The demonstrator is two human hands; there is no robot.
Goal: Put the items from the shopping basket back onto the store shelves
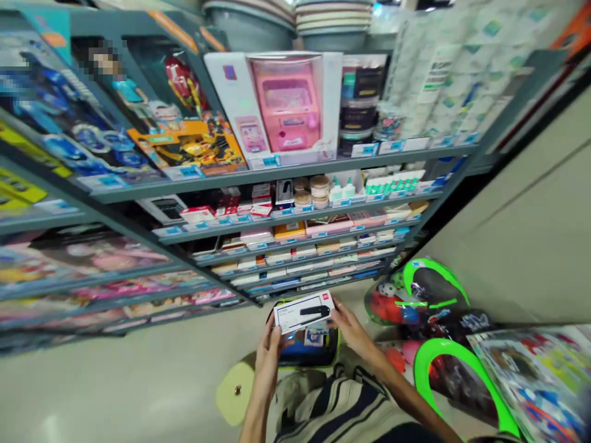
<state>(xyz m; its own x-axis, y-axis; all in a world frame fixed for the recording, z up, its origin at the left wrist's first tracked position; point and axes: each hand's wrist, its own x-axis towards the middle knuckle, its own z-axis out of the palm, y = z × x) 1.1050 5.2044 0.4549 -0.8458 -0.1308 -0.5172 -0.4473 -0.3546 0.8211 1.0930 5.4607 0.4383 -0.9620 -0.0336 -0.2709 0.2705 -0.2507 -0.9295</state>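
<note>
Between my two hands is a white stapler box (305, 312), with a black stapler printed on its face and a small red logo in one corner. My left hand (268, 341) grips its left end, thumb on the front. At the right end, my right hand (347, 325) pinches the edge. The box is held tilted slightly, its right end higher. Below it, partly covered by the box and my hands, sits a dark container with a yellow-green rim (333, 351), with blue and white packaged goods inside.
Ahead stand grey store shelves (286, 175) with boxed toys, a pink toy machine box (289, 104), glue bottles and stationery boxes. On the right floor lie bags of balls with bright green hoops (422, 369). A pale yellow object (235, 394) stands at lower left.
</note>
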